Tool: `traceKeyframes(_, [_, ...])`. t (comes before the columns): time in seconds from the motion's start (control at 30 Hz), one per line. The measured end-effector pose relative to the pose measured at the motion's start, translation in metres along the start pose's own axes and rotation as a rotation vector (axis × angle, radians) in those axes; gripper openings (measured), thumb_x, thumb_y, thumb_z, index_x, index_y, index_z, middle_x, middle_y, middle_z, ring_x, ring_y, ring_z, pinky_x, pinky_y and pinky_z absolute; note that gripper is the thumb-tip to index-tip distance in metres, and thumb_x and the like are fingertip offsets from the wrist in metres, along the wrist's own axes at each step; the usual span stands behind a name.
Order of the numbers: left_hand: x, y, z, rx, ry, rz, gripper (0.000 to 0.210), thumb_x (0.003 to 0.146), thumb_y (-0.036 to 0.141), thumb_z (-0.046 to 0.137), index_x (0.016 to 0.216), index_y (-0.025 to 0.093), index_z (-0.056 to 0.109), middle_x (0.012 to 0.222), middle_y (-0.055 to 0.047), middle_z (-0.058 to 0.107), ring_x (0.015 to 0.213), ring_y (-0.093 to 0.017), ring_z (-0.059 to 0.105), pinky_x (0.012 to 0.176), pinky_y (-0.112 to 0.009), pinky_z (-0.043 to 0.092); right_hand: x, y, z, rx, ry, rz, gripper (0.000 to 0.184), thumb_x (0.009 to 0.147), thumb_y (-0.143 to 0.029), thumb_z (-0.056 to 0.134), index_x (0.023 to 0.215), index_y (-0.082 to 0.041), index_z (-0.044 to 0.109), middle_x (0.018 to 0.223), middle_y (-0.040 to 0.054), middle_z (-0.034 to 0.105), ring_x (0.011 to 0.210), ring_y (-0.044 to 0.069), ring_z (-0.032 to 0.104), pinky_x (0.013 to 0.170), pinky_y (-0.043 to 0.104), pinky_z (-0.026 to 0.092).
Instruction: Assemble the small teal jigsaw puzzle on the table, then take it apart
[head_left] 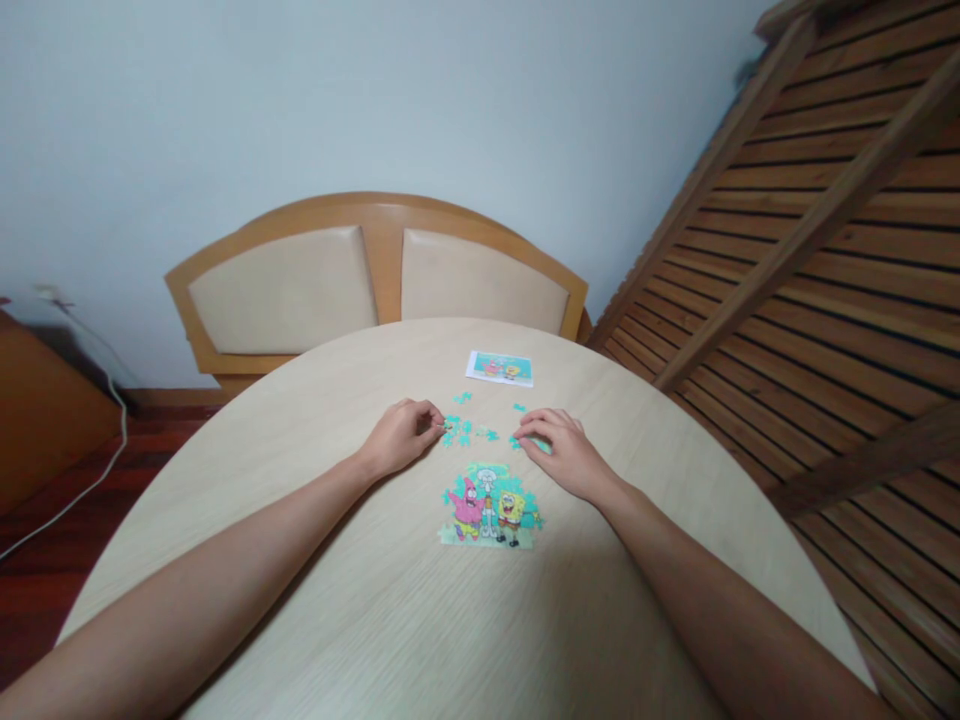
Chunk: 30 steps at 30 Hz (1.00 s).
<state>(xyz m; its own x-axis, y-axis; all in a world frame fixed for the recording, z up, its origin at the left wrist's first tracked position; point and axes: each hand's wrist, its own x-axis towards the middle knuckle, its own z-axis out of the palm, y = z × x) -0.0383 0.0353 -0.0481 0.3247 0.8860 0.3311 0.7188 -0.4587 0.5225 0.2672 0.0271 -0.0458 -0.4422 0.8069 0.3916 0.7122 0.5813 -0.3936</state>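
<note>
Head view shows both bare forearms stretched forward over a round table of pale wood-grain laminate [315, 600], smooth and matt, with fine straight lines in the surface. Between the two hands and a little nearer to the person lies a partly joined cartoon jigsaw of thin glossy card [491, 505], with a ragged turquoise upper edge and three printed figures in pink, grey and yellow.

The left hand [401, 435] rests on the table with fingers curled in; thumb and forefinger are pinched together at a small turquoise piece [448, 425], but it is too small to tell if the piece is really gripped. The right hand [562, 450] lies palm down, fingers bent and loosely spread, its fingertips touching one turquoise piece at the table surface; it holds nothing that I can see.

Between the hands, just beyond the joined part, some loose turquoise puzzle pieces [471, 432] are scattered flat, small and with knobbed outlines. Farther beyond the right hand lies a small rectangular printed reference card [499, 367], white-edged, with the same colours.

Behind the table stands a curved wooden headboard with two beige padded panels [375, 280]. To the right of the right arm leans a dark brown slatted wooden frame [825, 260]
</note>
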Motion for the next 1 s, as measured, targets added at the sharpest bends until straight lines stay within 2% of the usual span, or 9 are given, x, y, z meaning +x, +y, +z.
traceKeyframes(0.17, [-0.001,0.005,-0.002,0.001,0.032,-0.009,0.018,0.091,0.034,0.060,0.091,0.018,0.069,0.086,-0.005,0.071,0.082,-0.020,0.063,0.075,-0.032,0.047,0.000,0.000,0.001,0.006,-0.002,0.001,0.011,0.092,-0.026,0.063,0.097,-0.026,0.074,0.115,0.0074,0.068,0.111,0.026,0.059,0.094,0.044,0.041])
traceKeyframes(0.37, [-0.002,0.005,-0.002,0.150,0.068,-0.026,0.015,0.091,0.027,0.059,0.095,0.019,0.071,0.084,-0.006,0.071,0.082,-0.022,0.063,0.075,-0.034,0.048,0.000,0.002,0.003,0.017,-0.002,-0.008,0.012,0.092,-0.026,0.063,0.097,-0.026,0.073,0.115,0.0068,0.068,0.111,0.025,0.059,0.096,0.045,0.040])
traceKeyframes(0.47, [-0.002,0.008,-0.002,0.199,0.071,0.038,0.016,0.092,0.027,0.059,0.099,0.019,0.071,0.093,-0.007,0.073,0.088,-0.024,0.063,0.082,-0.037,0.049,0.000,0.003,0.003,0.016,0.000,-0.013,0.011,0.092,-0.026,0.063,0.097,-0.026,0.073,0.115,0.0070,0.068,0.111,0.025,0.059,0.095,0.045,0.041])
traceKeyframes(0.6, [-0.003,0.014,0.000,0.240,0.030,0.148,0.024,0.095,0.036,0.059,0.110,0.022,0.072,0.106,-0.008,0.070,0.098,-0.025,0.062,0.090,-0.042,0.049,0.000,0.001,0.003,0.008,0.008,-0.018,0.012,0.092,-0.025,0.062,0.097,-0.026,0.073,0.115,0.0066,0.068,0.112,0.025,0.059,0.095,0.045,0.041])
traceKeyframes(0.73, [-0.003,0.014,0.003,0.259,-0.003,0.190,0.024,0.095,0.034,0.059,0.111,0.023,0.073,0.108,-0.009,0.068,0.100,-0.025,0.060,0.091,-0.043,0.049,-0.001,-0.002,0.003,0.012,0.015,-0.036,0.011,0.092,-0.026,0.063,0.098,-0.026,0.072,0.116,0.0067,0.068,0.114,0.025,0.059,0.097,0.045,0.041])
traceKeyframes(1.0, [-0.003,0.015,0.004,0.256,0.009,0.258,0.019,0.095,0.025,0.056,0.103,0.019,0.072,0.107,-0.008,0.070,0.101,-0.024,0.060,0.093,-0.042,0.049,-0.003,-0.003,0.006,-0.016,-0.007,-0.022,0.017,0.092,-0.031,0.062,0.106,-0.028,0.072,0.124,0.0075,0.066,0.120,0.027,0.055,0.101,0.048,0.040])
